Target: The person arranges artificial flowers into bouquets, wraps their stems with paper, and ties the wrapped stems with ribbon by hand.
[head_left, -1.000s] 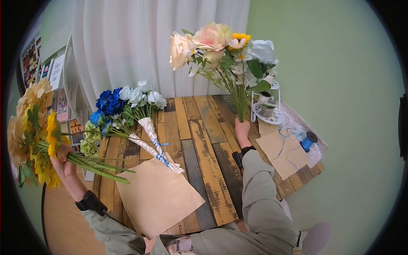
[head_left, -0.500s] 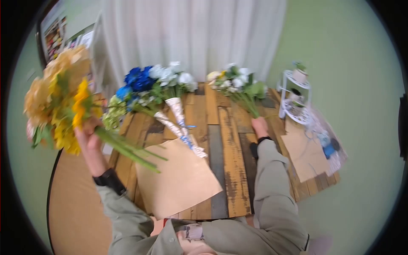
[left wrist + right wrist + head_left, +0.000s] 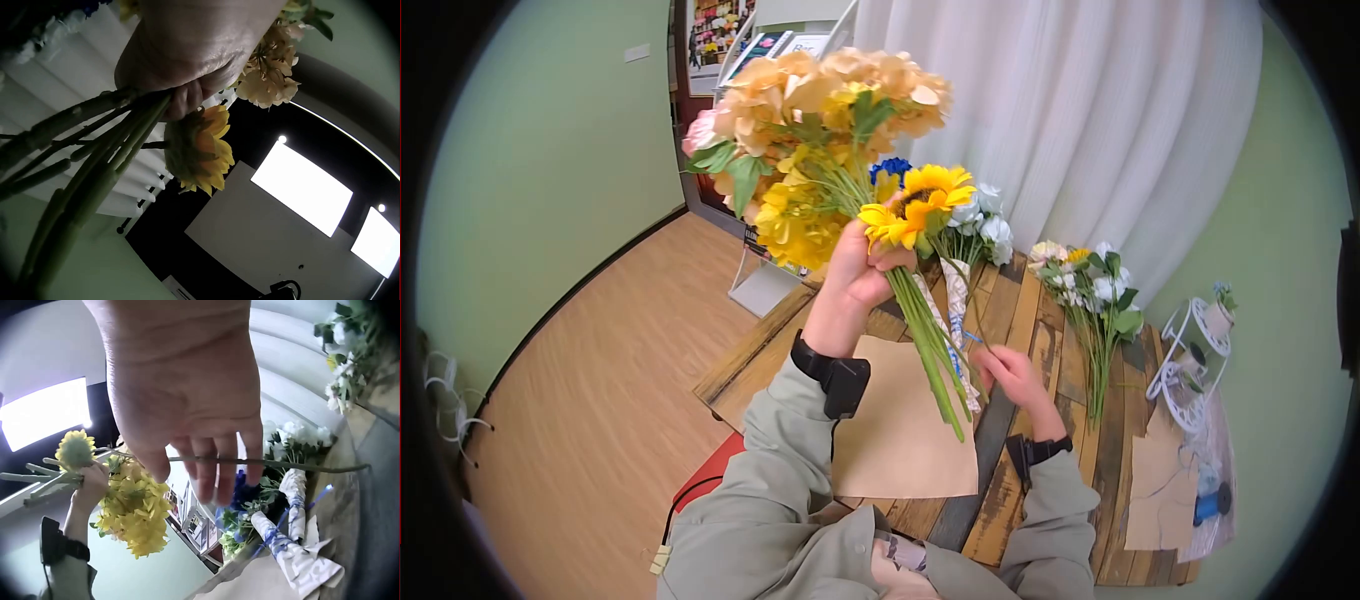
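The bouquet (image 3: pixel 805 205) is held up over the left part of the table (image 3: pixel 1065 400). It has big peach blooms with layered petals, bright yellow flowers below them, a pink bloom at one edge, green leaves and thick green stems pointing down. The left hand (image 3: pixel 865 265) is clenched round the stems. Beside it is the sunflower (image 3: pixel 920 205), yellow-petalled with a brown centre; its thin stem (image 3: pixel 294 464) runs to the right hand (image 3: pixel 1015 378), which grips it between thumb and fingers.

Below the bouquet, brown paper (image 3: pixel 890 440) lies on the table. Behind the stems are two wrapped bunches (image 3: pixel 958 300) in white patterned paper with blue ribbon (image 3: pixel 275 537). To the right lie loose white flowers (image 3: pixel 1108 290), a white stand (image 3: pixel 1185 385) and a blue spool (image 3: pixel 1212 505). On the rack (image 3: pixel 762 285) behind, a white booklet (image 3: pixel 807 44) bears large dark lettering, too small to read surely.
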{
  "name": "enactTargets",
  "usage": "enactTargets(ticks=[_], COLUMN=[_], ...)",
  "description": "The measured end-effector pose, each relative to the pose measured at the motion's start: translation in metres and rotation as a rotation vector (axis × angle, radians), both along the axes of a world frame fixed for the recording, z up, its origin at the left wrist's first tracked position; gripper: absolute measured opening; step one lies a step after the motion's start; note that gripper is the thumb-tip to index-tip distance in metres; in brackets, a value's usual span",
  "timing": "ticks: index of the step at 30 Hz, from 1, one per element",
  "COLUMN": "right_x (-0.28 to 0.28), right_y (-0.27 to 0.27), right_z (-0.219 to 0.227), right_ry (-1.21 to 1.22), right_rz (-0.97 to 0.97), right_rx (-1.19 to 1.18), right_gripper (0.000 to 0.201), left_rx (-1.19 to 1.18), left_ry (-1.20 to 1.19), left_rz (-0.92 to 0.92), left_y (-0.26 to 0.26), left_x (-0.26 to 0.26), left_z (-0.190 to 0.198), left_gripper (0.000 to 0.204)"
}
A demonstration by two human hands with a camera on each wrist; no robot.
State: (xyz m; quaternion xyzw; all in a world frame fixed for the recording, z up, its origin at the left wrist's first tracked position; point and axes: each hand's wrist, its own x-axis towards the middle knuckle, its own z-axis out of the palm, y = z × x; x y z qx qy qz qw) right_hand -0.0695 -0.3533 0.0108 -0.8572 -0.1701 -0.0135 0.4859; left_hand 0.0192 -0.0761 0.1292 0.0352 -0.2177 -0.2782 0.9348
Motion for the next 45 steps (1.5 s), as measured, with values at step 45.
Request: enactTargets(ticks=[45], right_x=[-0.233], right_y=[-0.013], right_z=[0.295], right_ry=[-1.573], right_rz=[-0.505], right_rx=[0.513], right_gripper=[0.025], left_rx=[0.852], left_ry=[-0.587], left_rz=[0.678], left_y=[-0.106], left_x=[0.064], left_z=[-0.079], left_gripper=[0.024])
